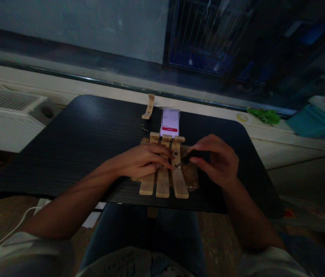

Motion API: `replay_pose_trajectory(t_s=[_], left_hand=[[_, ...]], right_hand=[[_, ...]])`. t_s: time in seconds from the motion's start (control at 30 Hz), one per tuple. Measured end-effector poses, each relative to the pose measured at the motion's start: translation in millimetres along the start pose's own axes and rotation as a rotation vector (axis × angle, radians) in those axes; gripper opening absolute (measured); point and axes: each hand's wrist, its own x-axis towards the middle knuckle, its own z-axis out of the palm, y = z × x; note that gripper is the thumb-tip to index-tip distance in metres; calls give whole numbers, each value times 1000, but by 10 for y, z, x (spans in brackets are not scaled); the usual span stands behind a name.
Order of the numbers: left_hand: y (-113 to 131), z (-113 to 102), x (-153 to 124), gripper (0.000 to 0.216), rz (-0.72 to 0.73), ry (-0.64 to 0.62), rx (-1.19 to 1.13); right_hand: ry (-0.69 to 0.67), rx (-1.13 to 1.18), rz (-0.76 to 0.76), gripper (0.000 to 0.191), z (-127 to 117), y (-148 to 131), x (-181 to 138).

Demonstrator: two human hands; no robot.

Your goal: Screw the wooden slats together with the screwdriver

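Note:
Three pale wooden pieces (162,184) with upturned far ends lie side by side on a brown, shiny plastic-wrapped slab (193,181). Across them rests my left hand (147,158), its fingers stretched out, with the fingertips touching the right-hand wooden piece (180,186) near a dark hole. My right hand (217,159) is just right of that piece, thumb and fingers pinched on a small dark tool (185,158). The tool's thin end reaches toward the wood by my left fingertips; its exact shape is hard to make out in the dim light.
A similar curved wooden piece (149,107) with holes lies at the far edge of the black table (93,130). Small bits (144,128) lie near it. Behind the wood stands a lit phone (170,121). A radiator (9,111) is at left; a teal container (318,119) is on the sill.

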Motion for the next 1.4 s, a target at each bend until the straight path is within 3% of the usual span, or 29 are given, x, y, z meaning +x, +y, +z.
replay_pose_trajectory(t_s=[0.17,0.3,0.6,1.13,1.4], left_hand=[[0,2,0,42,-11,-9,11],[-4,2,4,41,-5,-8,8],[-2,3,-5,43,-2,-15,29],[2,-1,4,43,-5,-23,22],[0,0,7,43,-2,-17,18]], right_hand=[[-146,58,-11,40,-73,-12,28],[-231,185,76,45,-103,-15,10],[-134,204,228,41,-79,7,-59],[88,27,104,39,82,12,-63],[-45,-7,-17,40,23,-2,5]])
